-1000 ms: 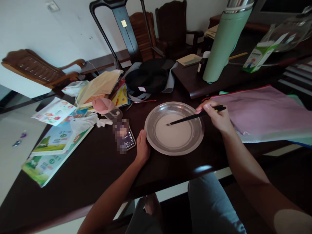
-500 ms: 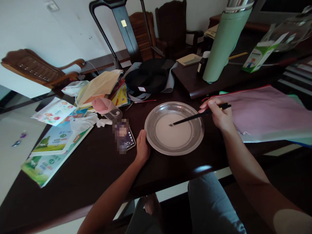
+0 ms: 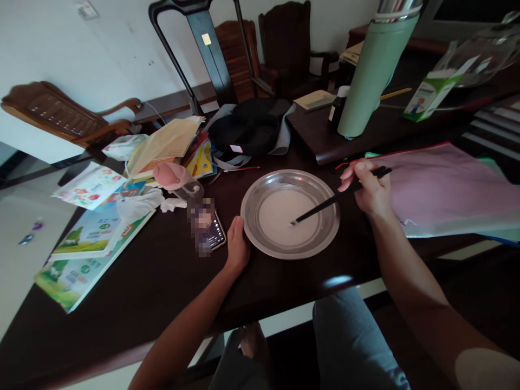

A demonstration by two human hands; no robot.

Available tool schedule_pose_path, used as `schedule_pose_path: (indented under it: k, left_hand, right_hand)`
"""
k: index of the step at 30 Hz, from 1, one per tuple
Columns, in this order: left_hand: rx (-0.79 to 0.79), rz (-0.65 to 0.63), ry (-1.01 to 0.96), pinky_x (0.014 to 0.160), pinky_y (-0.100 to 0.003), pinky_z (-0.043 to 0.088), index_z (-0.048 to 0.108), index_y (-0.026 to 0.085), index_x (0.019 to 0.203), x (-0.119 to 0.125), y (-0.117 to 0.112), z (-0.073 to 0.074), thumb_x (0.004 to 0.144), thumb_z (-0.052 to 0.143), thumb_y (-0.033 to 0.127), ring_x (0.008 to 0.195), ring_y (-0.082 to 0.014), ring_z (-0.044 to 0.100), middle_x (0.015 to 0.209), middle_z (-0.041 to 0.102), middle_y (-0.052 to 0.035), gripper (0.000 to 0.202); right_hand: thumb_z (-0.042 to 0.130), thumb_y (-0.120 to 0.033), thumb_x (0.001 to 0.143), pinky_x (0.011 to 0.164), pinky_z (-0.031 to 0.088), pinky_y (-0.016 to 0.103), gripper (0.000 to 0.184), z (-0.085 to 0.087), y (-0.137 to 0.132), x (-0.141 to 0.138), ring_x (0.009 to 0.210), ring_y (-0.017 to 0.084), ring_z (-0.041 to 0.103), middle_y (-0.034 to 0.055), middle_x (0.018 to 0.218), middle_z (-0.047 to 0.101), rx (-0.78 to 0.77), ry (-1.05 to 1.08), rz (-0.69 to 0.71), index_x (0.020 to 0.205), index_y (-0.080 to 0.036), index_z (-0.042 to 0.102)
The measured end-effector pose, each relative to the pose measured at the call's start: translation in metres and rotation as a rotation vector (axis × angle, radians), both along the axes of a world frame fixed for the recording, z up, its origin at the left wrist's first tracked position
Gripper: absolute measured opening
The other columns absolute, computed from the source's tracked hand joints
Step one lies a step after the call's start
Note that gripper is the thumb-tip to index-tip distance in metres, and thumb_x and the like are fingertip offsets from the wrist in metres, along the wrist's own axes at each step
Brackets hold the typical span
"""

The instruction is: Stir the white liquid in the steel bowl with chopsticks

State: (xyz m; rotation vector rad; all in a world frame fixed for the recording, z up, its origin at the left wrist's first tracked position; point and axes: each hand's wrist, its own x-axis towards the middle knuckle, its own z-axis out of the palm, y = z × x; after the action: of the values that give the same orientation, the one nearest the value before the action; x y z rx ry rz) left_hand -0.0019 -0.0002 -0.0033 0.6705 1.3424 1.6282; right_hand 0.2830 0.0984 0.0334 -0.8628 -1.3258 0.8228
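Note:
A round metal plate (image 3: 248, 227) with a raised rim sits on the dark table, holding a whitish, cloudy liquid (image 3: 280, 216). My left hand (image 3: 238, 245) is closed at the plate's left rim, its fingers partly hidden. Black chopsticks (image 3: 325, 204) are gripped in my right hand (image 3: 370, 189), to the right of the plate. Held close together, they slant down to the left over the rim, and their tips are in the liquid near the middle. A phone (image 3: 215, 230) with a lit screen lies just left of my left hand.
Behind the plate lies a black bag (image 3: 247, 127). A green thermos (image 3: 368, 76) and a dark bottle (image 3: 338, 105) stand on a raised surface. A pink zip pouch (image 3: 442, 189) is at the right. Booklets (image 3: 87, 238) and a pink-topped cup (image 3: 173, 176) are at the left.
My right hand has shifted slightly right and down with the chopsticks. Their tips have moved a little right and toward me in the liquid. My left hand and the plate have stayed put.

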Motion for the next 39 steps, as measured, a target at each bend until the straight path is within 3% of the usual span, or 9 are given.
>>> schedule_pose_path:
  k: [4, 7, 11, 17, 23, 29, 32, 36, 39]
  left_hand:
    - [-0.004, -0.001, -0.018, 0.056, -0.023, 0.036, 0.047, 0.021, 0.061, 0.0009, -0.0001, 0.0017, 0.095, 0.075, 0.044, 0.059, -0.012, 0.032, 0.062, 0.037, 0.0061, 0.05]
    - [-0.013, -0.001, -0.037, 0.055, -0.023, 0.035, 0.047, 0.021, 0.061, 0.001, -0.0002, 0.0019, 0.097, 0.073, 0.043, 0.058, -0.0122, 0.031, 0.062, 0.038, 0.006, 0.049]
    - [-0.006, -0.007, -0.012, 0.056, -0.024, 0.035, 0.047, 0.021, 0.06, 0.0004, -0.0004, 0.0011, 0.097, 0.073, 0.043, 0.059, -0.0124, 0.031, 0.062, 0.038, 0.0057, 0.05]
    - [-0.009, -0.022, -0.024, 0.058, -0.024, 0.037, 0.05, 0.021, 0.062, -0.0008, 0.0005, -0.0033, 0.095, 0.074, 0.049, 0.059, -0.0122, 0.035, 0.063, 0.043, 0.0055, 0.05]
    - [0.024, -0.015, 0.023, 0.057, -0.023, 0.038, 0.047, 0.02, 0.061, -0.0018, -0.0002, -0.0025, 0.091, 0.078, 0.051, 0.06, -0.0115, 0.034, 0.062, 0.04, 0.0064, 0.053]
    - [0.014, -0.017, -0.024, 0.057, -0.023, 0.038, 0.048, 0.021, 0.063, -0.0017, -0.0001, -0.0049, 0.091, 0.079, 0.052, 0.059, -0.0114, 0.034, 0.062, 0.042, 0.0063, 0.052]
    - [-0.001, -0.009, -0.047, 0.056, -0.023, 0.037, 0.049, 0.02, 0.064, -0.001, -0.0001, -0.0041, 0.093, 0.077, 0.049, 0.059, -0.0113, 0.034, 0.063, 0.042, 0.0062, 0.05]
    - [0.0, 0.001, -0.026, 0.056, -0.022, 0.037, 0.048, 0.02, 0.062, -0.0002, -0.0005, -0.0013, 0.095, 0.075, 0.044, 0.059, -0.0115, 0.033, 0.062, 0.04, 0.0062, 0.049]
    - [0.005, -0.003, -0.028, 0.056, -0.023, 0.037, 0.046, 0.02, 0.061, 0.0006, -0.0006, 0.0006, 0.096, 0.075, 0.043, 0.059, -0.0116, 0.032, 0.062, 0.037, 0.0064, 0.051]
  right_hand:
    - [0.07, -0.066, 0.092, 0.069, 0.059, 0.035, 0.042, 0.0023, -0.0037, -0.0019, 0.064, 0.019, 0.07, 0.001, 0.066, 0.074, -0.012, -0.137, 0.18, 0.077, -0.027, 0.079]
    - [0.07, -0.066, 0.092, 0.072, 0.06, 0.035, 0.043, 0.0038, -0.0044, -0.0026, 0.07, 0.019, 0.072, 0.002, 0.072, 0.076, 0.02, -0.173, 0.129, 0.076, -0.027, 0.079]
    - [0.069, -0.061, 0.095, 0.062, 0.055, 0.03, 0.04, 0.001, -0.0021, 0.0007, 0.059, 0.015, 0.068, -0.0006, 0.065, 0.072, 0.028, -0.029, 0.008, 0.077, -0.027, 0.079]
    - [0.07, -0.062, 0.094, 0.07, 0.06, 0.032, 0.041, 0.0033, -0.006, -0.0012, 0.068, 0.018, 0.072, 0.0017, 0.069, 0.075, 0.027, -0.165, 0.208, 0.076, -0.026, 0.08]
    - [0.07, -0.065, 0.093, 0.064, 0.058, 0.033, 0.043, -0.0002, -0.0004, 0.0006, 0.058, 0.016, 0.068, -0.0003, 0.063, 0.072, 0.04, -0.029, -0.004, 0.076, -0.026, 0.078]
    - [0.07, -0.063, 0.093, 0.07, 0.06, 0.034, 0.041, 0.0018, -0.0051, -0.001, 0.068, 0.019, 0.074, 0.0012, 0.068, 0.075, 0.013, -0.157, 0.203, 0.077, -0.027, 0.079]
    - [0.071, -0.065, 0.092, 0.073, 0.06, 0.035, 0.043, 0.0043, -0.0041, -0.002, 0.075, 0.02, 0.075, 0.0021, 0.073, 0.077, 0.049, -0.173, 0.109, 0.076, -0.026, 0.078]
    - [0.069, -0.068, 0.092, 0.061, 0.055, 0.033, 0.047, 0.0014, 0.002, 0.0011, 0.054, 0.016, 0.066, -0.001, 0.06, 0.07, 0.06, -0.004, -0.057, 0.075, -0.025, 0.076]
    - [0.069, -0.068, 0.091, 0.059, 0.054, 0.033, 0.046, -0.0005, 0.0005, 0.0011, 0.049, 0.015, 0.063, -0.0015, 0.056, 0.067, 0.021, -0.009, 0.032, 0.075, -0.025, 0.075]
